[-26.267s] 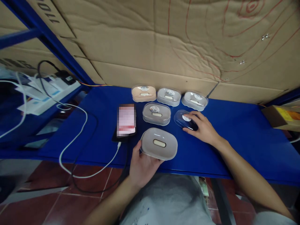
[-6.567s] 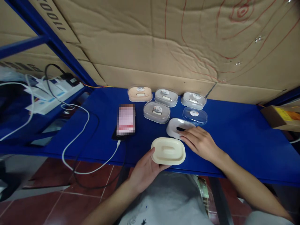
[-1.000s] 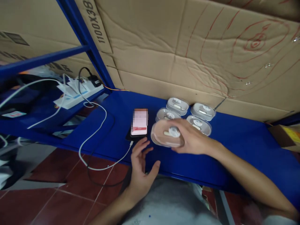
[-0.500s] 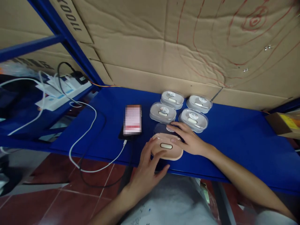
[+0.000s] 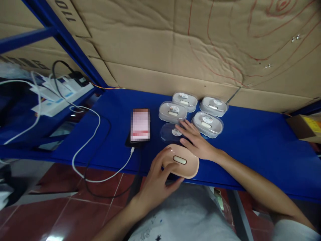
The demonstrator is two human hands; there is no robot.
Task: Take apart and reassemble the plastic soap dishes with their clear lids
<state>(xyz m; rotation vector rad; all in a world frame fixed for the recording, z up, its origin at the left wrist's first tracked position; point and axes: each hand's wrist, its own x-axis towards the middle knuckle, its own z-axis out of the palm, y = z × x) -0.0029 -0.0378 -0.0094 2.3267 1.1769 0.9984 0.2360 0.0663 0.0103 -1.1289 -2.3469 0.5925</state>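
Observation:
A peach oval box [image 5: 187, 170] with a cream oblong piece in its top lies near the table's front edge. My left hand [image 5: 160, 175] grips its left end, with fingers over the top and the thumb at the near side. Just behind it, a clear lid [image 5: 167, 133] with a round white sticker rests on the blue tabletop. My right hand [image 5: 197, 142] is open, its fingers stretched out over the lid's right side; their fingertips appear to touch it. Part of the lid is hidden under that hand.
Several similar boxes [image 5: 173, 115] with clear lids stand farther back on the blue table [image 5: 250, 140]. A phone [image 5: 139, 125] on a white cable [image 5: 97, 132] lies left. A power strip [image 5: 65, 100] sits far left; a cardboard carton [image 5: 301, 129] stands right. Cardboard [image 5: 150, 43] backs the table.
The peach box has come nearer the front edge and turned slightly, apart from the clear lid. My right hand has moved off the box, toward the lid's right side. The view has shifted slightly.

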